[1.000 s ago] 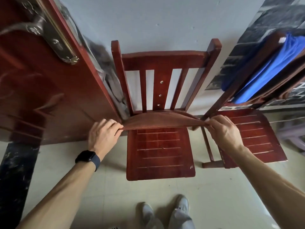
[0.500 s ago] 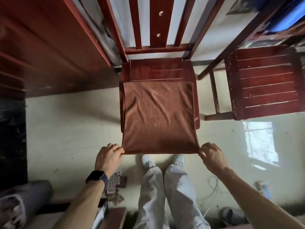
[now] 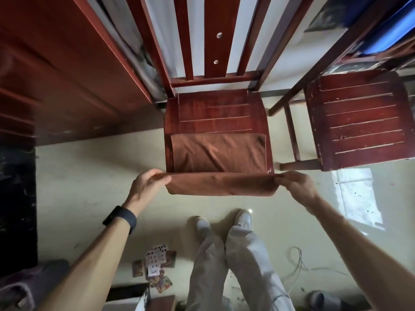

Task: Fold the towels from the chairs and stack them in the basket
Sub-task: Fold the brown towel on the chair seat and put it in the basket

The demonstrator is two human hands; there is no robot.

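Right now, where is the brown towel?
Head view, centre: the brown towel lies on the middle chair, near edge held by the left hand and right hand.

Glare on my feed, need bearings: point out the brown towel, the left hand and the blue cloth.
brown towel [image 3: 215,153], head view, the part lying on the chair seat [image 3: 213,108].
left hand [image 3: 146,187], head view, back of the hand.
blue cloth [image 3: 390,34], head view, its bright strip at top right.

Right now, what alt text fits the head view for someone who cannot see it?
A person's left hand and right hand each pinch a near corner of a brown towel whose far part lies on a red wooden chair seat. A second red chair stands to the right; playing cards lie on the floor.
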